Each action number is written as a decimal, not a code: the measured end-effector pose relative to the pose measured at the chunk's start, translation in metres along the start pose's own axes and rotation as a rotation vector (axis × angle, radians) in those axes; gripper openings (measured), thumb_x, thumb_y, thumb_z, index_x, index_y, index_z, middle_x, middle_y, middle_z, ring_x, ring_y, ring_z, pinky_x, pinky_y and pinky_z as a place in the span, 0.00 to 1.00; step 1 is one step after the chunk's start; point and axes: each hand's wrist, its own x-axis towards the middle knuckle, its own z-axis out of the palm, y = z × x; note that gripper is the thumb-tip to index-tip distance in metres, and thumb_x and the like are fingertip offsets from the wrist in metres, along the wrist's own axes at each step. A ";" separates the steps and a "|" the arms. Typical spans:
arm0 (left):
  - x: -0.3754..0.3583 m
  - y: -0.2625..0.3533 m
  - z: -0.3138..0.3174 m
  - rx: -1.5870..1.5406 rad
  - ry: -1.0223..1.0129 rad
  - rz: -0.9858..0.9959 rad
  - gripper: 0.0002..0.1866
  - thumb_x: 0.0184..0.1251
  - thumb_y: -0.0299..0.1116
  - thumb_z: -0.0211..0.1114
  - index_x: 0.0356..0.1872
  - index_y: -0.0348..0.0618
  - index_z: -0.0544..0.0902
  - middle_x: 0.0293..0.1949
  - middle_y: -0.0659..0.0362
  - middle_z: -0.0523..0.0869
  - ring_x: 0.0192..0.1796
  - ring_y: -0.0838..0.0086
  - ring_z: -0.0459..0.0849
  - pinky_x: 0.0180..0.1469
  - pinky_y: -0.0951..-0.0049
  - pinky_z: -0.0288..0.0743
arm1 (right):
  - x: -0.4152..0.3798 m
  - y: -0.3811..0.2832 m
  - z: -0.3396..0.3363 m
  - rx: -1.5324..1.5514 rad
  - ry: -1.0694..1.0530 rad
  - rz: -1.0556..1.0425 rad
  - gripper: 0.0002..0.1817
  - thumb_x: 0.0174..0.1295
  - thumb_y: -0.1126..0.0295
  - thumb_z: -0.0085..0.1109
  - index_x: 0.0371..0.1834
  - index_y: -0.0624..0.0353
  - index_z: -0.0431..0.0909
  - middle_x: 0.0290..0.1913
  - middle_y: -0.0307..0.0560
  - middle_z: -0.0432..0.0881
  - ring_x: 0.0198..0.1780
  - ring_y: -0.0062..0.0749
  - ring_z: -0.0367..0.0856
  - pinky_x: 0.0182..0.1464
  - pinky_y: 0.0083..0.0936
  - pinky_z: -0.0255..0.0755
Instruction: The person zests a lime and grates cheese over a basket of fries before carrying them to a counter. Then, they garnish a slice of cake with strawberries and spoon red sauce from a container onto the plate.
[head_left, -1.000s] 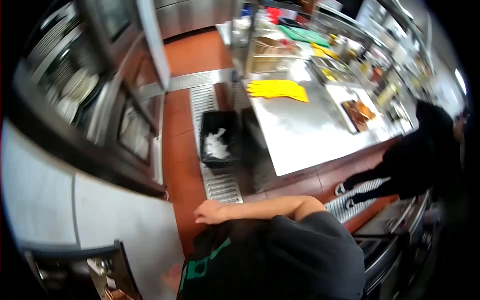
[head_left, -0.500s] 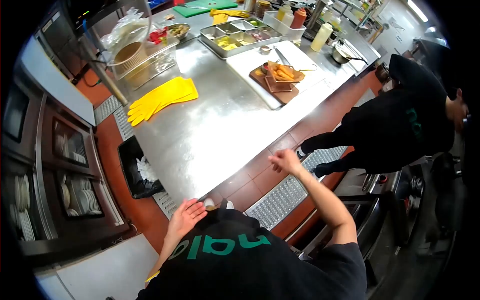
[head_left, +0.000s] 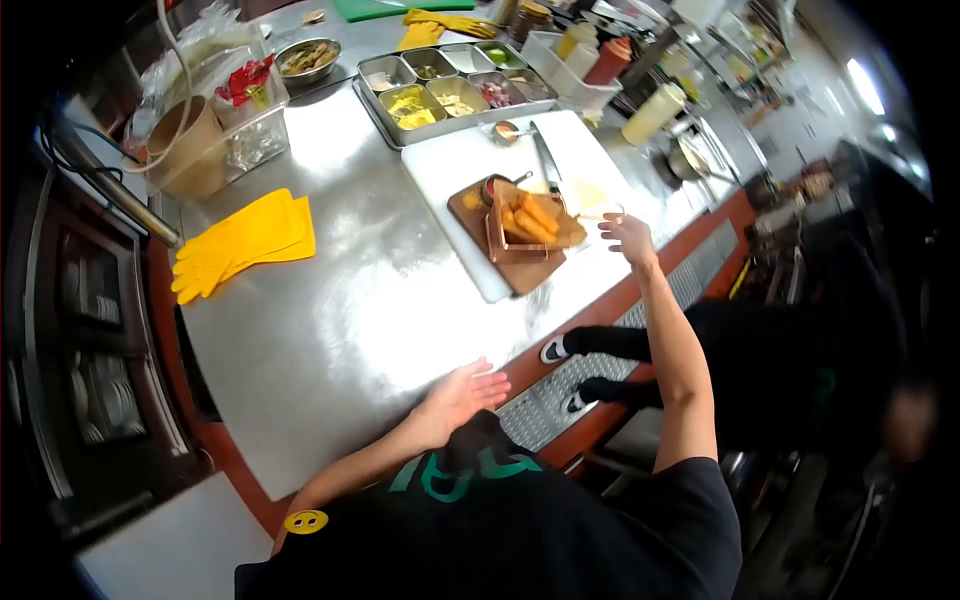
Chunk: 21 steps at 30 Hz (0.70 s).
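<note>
My right hand (head_left: 628, 238) is raised at the right of a wire basket of fried sticks (head_left: 532, 218), fingers apart, with nothing seen in it. The lined basket rests on a brown wooden board (head_left: 527, 277), beside a small dark cup. Under the board lies a white cutting board (head_left: 430, 170), which also carries a knife (head_left: 546, 155) and a small sauce cup (head_left: 505, 132). Near the front edge of the steel table (head_left: 330, 340), my left hand (head_left: 466, 398) is open and empty, palm partly up, close to my shirt.
Yellow gloves (head_left: 245, 243) lie at the left. Behind stand a tray of food pans (head_left: 455, 127), a bowl (head_left: 308, 60), squeeze bottles (head_left: 655, 113) and a clear bin with paper containers (head_left: 190, 150). A person in black (head_left: 780, 370) stands at the right.
The view has moved nearer the table. My right hand has reached forward close to the basket, and my left hand has moved inward and to the right. The other person appears lower.
</note>
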 end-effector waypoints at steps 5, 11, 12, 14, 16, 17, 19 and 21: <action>0.102 -0.013 0.044 -0.289 -0.002 0.212 0.26 0.64 0.38 0.60 0.55 0.33 0.63 0.56 0.41 0.69 0.58 0.51 0.71 0.62 0.56 0.65 | 0.104 -0.052 0.029 0.088 -0.459 -0.070 0.17 0.67 0.65 0.45 0.52 0.66 0.73 0.45 0.48 0.80 0.47 0.30 0.79 0.46 0.22 0.74; 0.149 -0.014 0.092 -0.416 0.155 0.585 0.19 0.66 0.34 0.58 0.50 0.31 0.65 0.54 0.42 0.69 0.60 0.56 0.70 0.65 0.60 0.64 | 0.148 -0.084 0.123 -0.038 -0.981 -0.313 0.24 0.68 0.52 0.41 0.52 0.59 0.76 0.50 0.42 0.79 0.53 0.27 0.74 0.51 0.26 0.69; 0.153 -0.014 0.093 -0.449 0.223 0.611 0.19 0.66 0.34 0.57 0.50 0.30 0.64 0.53 0.42 0.70 0.59 0.57 0.71 0.65 0.61 0.64 | 0.148 -0.084 0.136 -0.075 -1.029 -0.264 0.27 0.68 0.48 0.38 0.51 0.59 0.77 0.50 0.43 0.79 0.52 0.28 0.74 0.51 0.26 0.69; 0.149 -0.013 0.109 -0.440 0.286 0.694 0.19 0.67 0.34 0.57 0.49 0.30 0.64 0.51 0.44 0.71 0.59 0.57 0.72 0.64 0.62 0.65 | 0.157 -0.078 0.154 -0.185 -1.133 -0.249 0.35 0.65 0.39 0.32 0.50 0.59 0.78 0.49 0.46 0.80 0.50 0.31 0.75 0.49 0.26 0.69; 0.152 -0.013 0.119 -0.425 0.332 0.766 0.19 0.67 0.34 0.57 0.49 0.29 0.64 0.49 0.46 0.71 0.58 0.57 0.73 0.64 0.63 0.66 | 0.161 -0.079 0.153 -0.185 -1.152 -0.252 0.36 0.65 0.39 0.32 0.49 0.59 0.78 0.48 0.47 0.80 0.49 0.31 0.75 0.48 0.26 0.69; 0.155 -0.015 0.120 -0.461 0.418 0.792 0.17 0.67 0.33 0.57 0.47 0.31 0.66 0.47 0.48 0.72 0.57 0.58 0.73 0.62 0.62 0.68 | 0.162 -0.079 0.150 -0.193 -1.149 -0.246 0.37 0.64 0.38 0.31 0.49 0.60 0.79 0.47 0.47 0.80 0.49 0.32 0.75 0.48 0.26 0.69; 0.167 -0.025 0.112 -0.502 0.499 0.816 0.15 0.67 0.33 0.57 0.46 0.33 0.67 0.44 0.50 0.73 0.56 0.58 0.74 0.60 0.61 0.70 | 0.161 -0.075 0.144 -0.194 -1.152 -0.248 0.38 0.64 0.37 0.31 0.48 0.61 0.79 0.46 0.48 0.81 0.48 0.31 0.75 0.47 0.26 0.69; 0.184 -0.042 0.080 -0.567 0.553 0.908 0.12 0.66 0.33 0.57 0.44 0.36 0.70 0.40 0.52 0.74 0.53 0.59 0.76 0.55 0.59 0.73 | 0.157 -0.068 0.138 -0.169 -1.185 -0.252 0.38 0.64 0.37 0.31 0.48 0.61 0.79 0.46 0.47 0.81 0.48 0.31 0.74 0.46 0.26 0.70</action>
